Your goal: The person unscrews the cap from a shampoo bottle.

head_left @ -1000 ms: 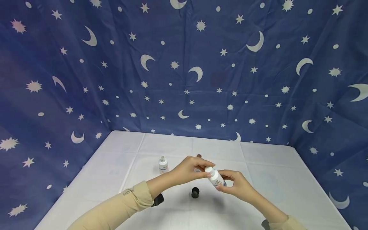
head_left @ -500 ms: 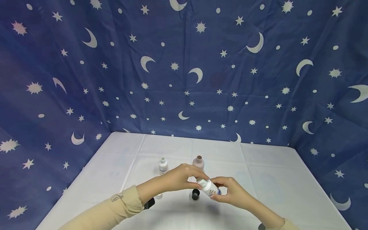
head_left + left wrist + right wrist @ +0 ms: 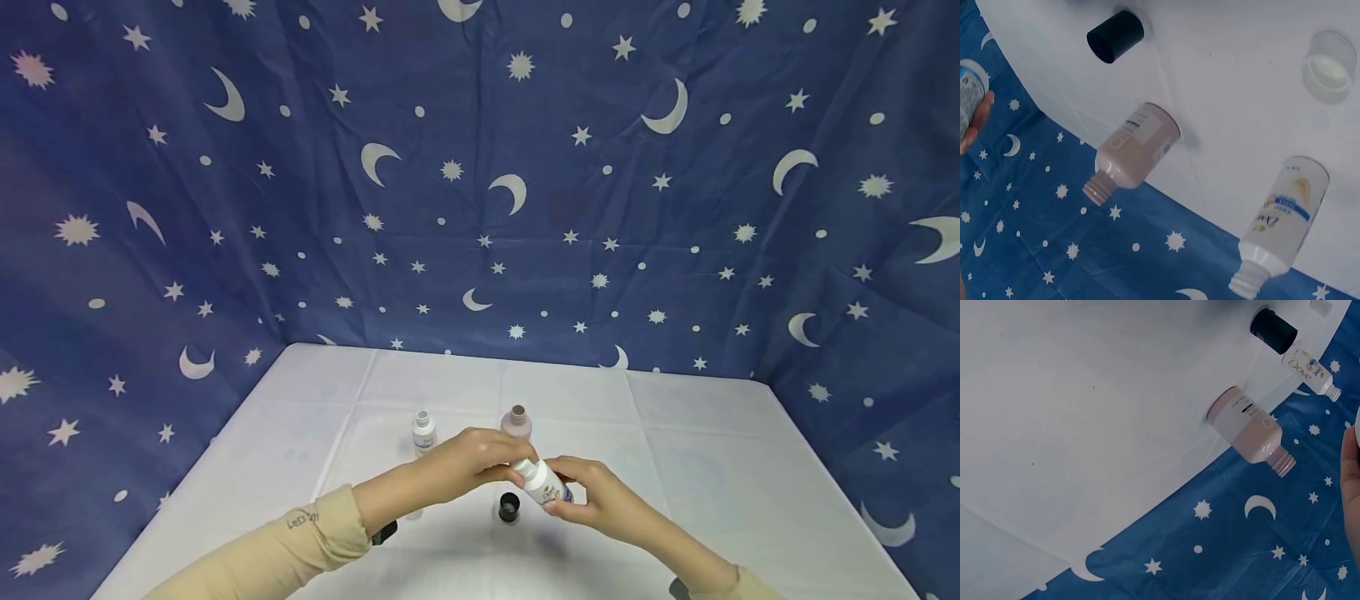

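Note:
A small white lotion bottle point(image 3: 546, 485) is held tilted above the table between both hands, its top toward the upper left. My left hand point(image 3: 467, 463) pinches it at the white top, and the fingers cover most of that end. Lower down, the thumb and fingers of my right hand point(image 3: 600, 498) grip the bottle's body. In the left wrist view only part of the held bottle point(image 3: 969, 94) shows, at the left edge. A black cap point(image 3: 509, 506) rests on the table just left of the held bottle, its hollow side showing.
Behind the hands stand an uncapped pink bottle point(image 3: 516, 423) and an uncapped white Dove bottle point(image 3: 423, 433). A clear cap point(image 3: 1330, 67) sits near the Dove bottle. A blue curtain point(image 3: 480, 167) with moons and stars encloses the white-covered table point(image 3: 720, 467).
Both hands have moved left and nearer the person with the bottle, bringing the pink bottle into sight behind them. Over the last half second they shift only slightly.

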The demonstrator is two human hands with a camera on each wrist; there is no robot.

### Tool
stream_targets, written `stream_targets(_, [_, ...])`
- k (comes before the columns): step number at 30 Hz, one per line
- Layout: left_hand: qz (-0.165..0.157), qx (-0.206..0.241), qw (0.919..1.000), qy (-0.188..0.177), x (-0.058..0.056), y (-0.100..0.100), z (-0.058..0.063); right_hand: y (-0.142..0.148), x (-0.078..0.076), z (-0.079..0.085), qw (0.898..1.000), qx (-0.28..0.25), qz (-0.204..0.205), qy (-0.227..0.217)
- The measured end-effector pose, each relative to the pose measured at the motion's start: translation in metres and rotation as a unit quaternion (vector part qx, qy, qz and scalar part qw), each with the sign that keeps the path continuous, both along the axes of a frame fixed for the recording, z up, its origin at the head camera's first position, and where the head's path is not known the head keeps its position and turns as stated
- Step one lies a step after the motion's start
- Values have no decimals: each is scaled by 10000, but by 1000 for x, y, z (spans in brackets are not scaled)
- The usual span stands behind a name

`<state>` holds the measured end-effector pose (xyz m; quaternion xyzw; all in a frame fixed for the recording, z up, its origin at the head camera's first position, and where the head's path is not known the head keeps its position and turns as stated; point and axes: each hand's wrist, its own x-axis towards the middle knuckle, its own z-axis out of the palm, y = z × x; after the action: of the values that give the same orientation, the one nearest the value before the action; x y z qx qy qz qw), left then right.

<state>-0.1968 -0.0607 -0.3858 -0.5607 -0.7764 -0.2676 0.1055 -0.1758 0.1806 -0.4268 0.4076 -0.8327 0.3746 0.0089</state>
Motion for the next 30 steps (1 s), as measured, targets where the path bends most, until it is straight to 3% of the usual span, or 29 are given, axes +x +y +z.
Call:
stream_targets(8, [248,516,9983,-80,-2,4,-14,0,-7,-1,9993,184,-302,-86])
stream_targets(12, [270,541,9981,-73,-1,6,-17,1,-8,-3,9990,244,-360,-59])
stream_targets(20, [422,452,9981,-19,-8,13,-17,4,-11,-10,9963,-63,-544,663])
stream_targets(25, [533,640,9964,134,-8,11,-23,3,-13,-13,9956,-88,-594,724])
stream_targets(30, [417,782,9958,248,-8,11,-29,3,-13,-19,9956,-156,-567,728])
